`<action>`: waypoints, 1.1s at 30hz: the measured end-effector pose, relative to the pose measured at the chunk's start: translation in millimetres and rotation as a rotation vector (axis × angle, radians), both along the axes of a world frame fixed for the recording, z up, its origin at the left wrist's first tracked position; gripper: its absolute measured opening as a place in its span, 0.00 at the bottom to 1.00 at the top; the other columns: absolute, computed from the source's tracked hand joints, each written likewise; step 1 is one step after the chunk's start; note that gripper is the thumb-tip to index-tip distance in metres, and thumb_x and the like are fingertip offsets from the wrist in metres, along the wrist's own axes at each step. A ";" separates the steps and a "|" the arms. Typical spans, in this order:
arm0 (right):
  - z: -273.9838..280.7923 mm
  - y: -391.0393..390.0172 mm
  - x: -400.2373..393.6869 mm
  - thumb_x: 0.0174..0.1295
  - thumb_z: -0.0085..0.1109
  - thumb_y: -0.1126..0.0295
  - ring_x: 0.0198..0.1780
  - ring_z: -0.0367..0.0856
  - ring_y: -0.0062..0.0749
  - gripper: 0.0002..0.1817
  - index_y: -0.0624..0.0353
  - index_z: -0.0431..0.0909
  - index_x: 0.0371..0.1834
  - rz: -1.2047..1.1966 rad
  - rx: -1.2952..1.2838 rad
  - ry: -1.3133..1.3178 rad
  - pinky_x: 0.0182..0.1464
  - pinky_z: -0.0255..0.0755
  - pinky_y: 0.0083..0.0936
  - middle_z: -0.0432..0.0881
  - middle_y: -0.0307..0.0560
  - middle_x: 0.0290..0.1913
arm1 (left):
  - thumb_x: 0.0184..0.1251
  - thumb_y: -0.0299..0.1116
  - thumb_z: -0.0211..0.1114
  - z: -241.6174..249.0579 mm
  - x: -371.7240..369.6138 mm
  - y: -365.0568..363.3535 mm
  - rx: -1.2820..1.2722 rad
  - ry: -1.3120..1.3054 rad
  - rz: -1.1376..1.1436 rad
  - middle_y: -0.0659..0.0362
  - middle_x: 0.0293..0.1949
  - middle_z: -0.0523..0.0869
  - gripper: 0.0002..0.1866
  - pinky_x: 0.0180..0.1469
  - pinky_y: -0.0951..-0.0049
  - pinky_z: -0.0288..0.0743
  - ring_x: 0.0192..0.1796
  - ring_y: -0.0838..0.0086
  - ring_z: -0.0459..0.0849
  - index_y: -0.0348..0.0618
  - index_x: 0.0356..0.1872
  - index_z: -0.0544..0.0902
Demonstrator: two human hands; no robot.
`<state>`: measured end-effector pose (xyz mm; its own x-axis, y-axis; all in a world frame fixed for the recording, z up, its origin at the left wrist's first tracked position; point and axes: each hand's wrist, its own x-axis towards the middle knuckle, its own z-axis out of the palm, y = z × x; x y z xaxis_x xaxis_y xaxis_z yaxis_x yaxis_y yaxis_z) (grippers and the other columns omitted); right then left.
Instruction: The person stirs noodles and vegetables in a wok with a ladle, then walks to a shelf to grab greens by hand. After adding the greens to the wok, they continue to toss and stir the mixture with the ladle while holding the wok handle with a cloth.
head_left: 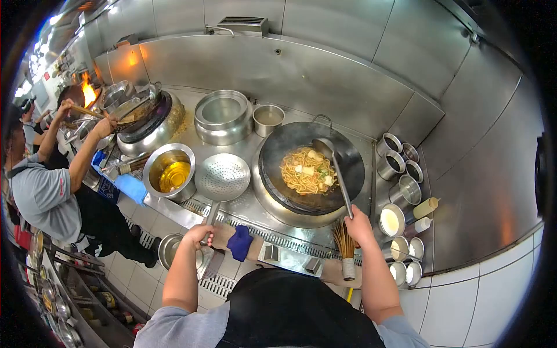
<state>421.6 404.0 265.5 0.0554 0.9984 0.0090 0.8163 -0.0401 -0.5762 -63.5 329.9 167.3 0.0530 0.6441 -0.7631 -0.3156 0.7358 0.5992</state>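
In the head view my right hand [361, 225] is closed round the long handle of a wok ladle [342, 181]. The ladle's bowl dips into the far edge of thick noodles [304, 174] with pale chunks and bits of green. They lie in a dark wok [348, 156] on the burner, under light haze. My left hand [199, 236] is closed at the handle end of a perforated strainer [223, 177], whose round bowl sits left of the wok, beside a pot of yellow oil [174, 176]. A purple cloth [239, 243] lies just right of my left hand.
Seasoning containers [391, 220] and squeeze bottles [425, 207] line the right side. A bamboo brush [347, 255] hangs at the front edge. Behind stand a large lidded pot [222, 116] and a small pot [268, 119]. At left, a co-worker [49, 191] handles another wok near flames.
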 end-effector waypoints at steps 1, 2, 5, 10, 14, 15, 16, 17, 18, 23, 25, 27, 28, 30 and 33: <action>3.7 -3.6 -1.9 0.56 0.57 0.70 0.46 0.77 0.60 0.19 0.62 0.73 0.52 0.024 -0.080 0.053 0.48 0.71 0.39 0.79 0.66 0.40 | 0.58 0.30 0.60 0.6 -1.4 -0.2 0.037 0.115 -0.038 0.62 0.20 0.74 0.08 0.22 0.74 0.70 0.19 0.75 0.72 0.39 0.38 0.77; 0.3 -9.2 1.2 0.56 0.56 0.70 0.44 0.77 0.61 0.21 0.61 0.72 0.55 0.051 -0.053 0.035 0.48 0.72 0.38 0.80 0.64 0.40 | 0.57 0.30 0.61 0.5 -2.1 -0.7 0.075 0.229 -0.075 0.59 0.22 0.75 0.10 0.25 0.72 0.73 0.22 0.72 0.75 0.38 0.39 0.77; 11.9 -34.3 -8.7 0.56 0.56 0.70 0.40 0.80 0.56 0.25 0.60 0.70 0.60 -0.105 -0.058 -0.156 0.46 0.72 0.34 0.80 0.62 0.38 | 0.56 0.30 0.62 -32.1 4.7 -6.5 0.232 0.892 -0.085 0.52 0.31 0.78 0.12 0.33 0.64 0.76 0.31 0.63 0.79 0.37 0.41 0.77; 32.0 -60.7 6.0 0.58 0.56 0.72 0.30 0.79 0.34 0.27 0.61 0.66 0.64 -0.087 -0.037 0.144 0.33 0.72 0.26 0.81 0.49 0.33 | 0.54 0.34 0.66 5.1 57.1 -15.3 0.746 1.407 -0.046 0.46 0.44 0.78 0.17 0.49 0.57 0.72 0.47 0.51 0.77 0.37 0.42 0.78; 26.7 -77.9 10.9 0.61 0.54 0.75 0.19 0.69 0.17 0.25 0.61 0.67 0.63 -0.099 0.002 0.355 0.19 0.64 0.19 0.75 0.37 0.26 | 0.52 0.42 0.68 3.1 99.1 -22.4 0.883 1.332 -0.354 0.46 0.42 0.80 0.20 0.51 0.59 0.72 0.49 0.52 0.77 0.37 0.40 0.79; 26.8 -81.3 8.4 0.61 0.55 0.75 0.18 0.67 0.17 0.23 0.62 0.68 0.61 -0.111 0.055 0.391 0.19 0.63 0.19 0.74 0.37 0.25 | 0.52 0.44 0.68 -4.4 102.7 -22.8 0.890 1.347 -0.400 0.46 0.42 0.80 0.21 0.51 0.59 0.72 0.49 0.53 0.77 0.37 0.39 0.79; 32.5 -84.9 3.1 0.61 0.55 0.75 0.18 0.67 0.17 0.23 0.62 0.68 0.61 -0.118 0.058 0.391 0.19 0.63 0.19 0.74 0.37 0.25 | 0.52 0.45 0.68 -11.9 106.4 -23.2 0.898 1.361 -0.446 0.46 0.42 0.79 0.21 0.50 0.59 0.73 0.49 0.53 0.77 0.37 0.39 0.79; 42.2 -89.1 -4.3 0.60 0.56 0.72 0.22 0.71 0.22 0.21 0.60 0.70 0.58 -0.164 -0.065 0.426 0.25 0.67 0.23 0.76 0.42 0.26 | 0.51 0.46 0.68 -18.7 108.8 -23.3 0.887 1.389 -0.466 0.47 0.41 0.79 0.22 0.50 0.59 0.73 0.47 0.53 0.78 0.36 0.38 0.79; 47.8 -91.3 -9.2 0.59 0.57 0.69 0.27 0.75 0.27 0.20 0.59 0.72 0.55 -0.212 -0.190 0.461 0.32 0.70 0.27 0.77 0.47 0.26 | 0.51 0.46 0.69 -17.4 110.3 -22.8 0.884 1.402 -0.482 0.47 0.40 0.79 0.22 0.50 0.59 0.73 0.46 0.53 0.78 0.36 0.37 0.79; 26.0 -79.5 -15.5 0.61 0.56 0.65 0.27 0.76 0.33 0.16 0.62 0.74 0.49 -0.021 -0.168 0.276 0.34 0.70 0.30 0.78 0.48 0.27 | 0.51 0.45 0.68 -16.6 110.0 -14.7 0.774 1.412 -0.686 0.46 0.41 0.79 0.20 0.49 0.59 0.74 0.46 0.53 0.79 0.36 0.35 0.79; 16.0 -68.3 -22.6 0.62 0.55 0.67 0.25 0.76 0.32 0.16 0.60 0.73 0.51 0.024 -0.318 0.311 0.29 0.70 0.28 0.78 0.46 0.27 | 0.51 0.44 0.68 -24.4 108.4 -9.4 0.806 1.436 -0.699 0.47 0.39 0.80 0.19 0.48 0.58 0.74 0.45 0.53 0.80 0.37 0.33 0.78; 11.4 -63.7 -30.6 0.63 0.54 0.69 0.23 0.76 0.31 0.15 0.59 0.73 0.52 0.023 -0.427 0.320 0.25 0.70 0.26 0.77 0.44 0.27 | 0.55 0.44 0.65 -25.2 106.0 -1.4 0.619 1.319 -0.723 0.45 0.40 0.81 0.20 0.48 0.59 0.75 0.42 0.50 0.81 0.35 0.37 0.79; 2.0 -62.7 -32.2 0.63 0.54 0.68 0.28 0.78 0.39 0.16 0.59 0.72 0.53 0.075 -0.255 0.150 0.31 0.72 0.30 0.79 0.49 0.30 | 0.55 0.44 0.65 -22.9 104.4 2.0 0.619 1.317 -0.722 0.45 0.40 0.81 0.20 0.48 0.59 0.75 0.42 0.50 0.81 0.35 0.37 0.79; 7.7 -62.0 -41.8 0.62 0.54 0.68 0.32 0.81 0.47 0.17 0.59 0.71 0.54 0.138 -0.084 -0.026 0.36 0.73 0.34 0.81 0.54 0.33 | 0.60 0.44 0.62 -19.4 99.3 7.7 0.491 1.099 -0.640 0.46 0.43 0.82 0.21 0.49 0.62 0.75 0.42 0.53 0.83 0.32 0.41 0.78; 33.4 -71.1 -56.9 0.62 0.53 0.64 0.46 0.77 0.61 0.21 0.58 0.70 0.58 0.045 -0.205 0.024 0.48 0.72 0.44 0.80 0.64 0.43 | 0.67 0.43 0.57 -25.8 86.7 8.9 0.358 0.342 -0.309 0.48 0.49 0.82 0.23 0.52 0.66 0.74 0.47 0.61 0.83 0.30 0.50 0.76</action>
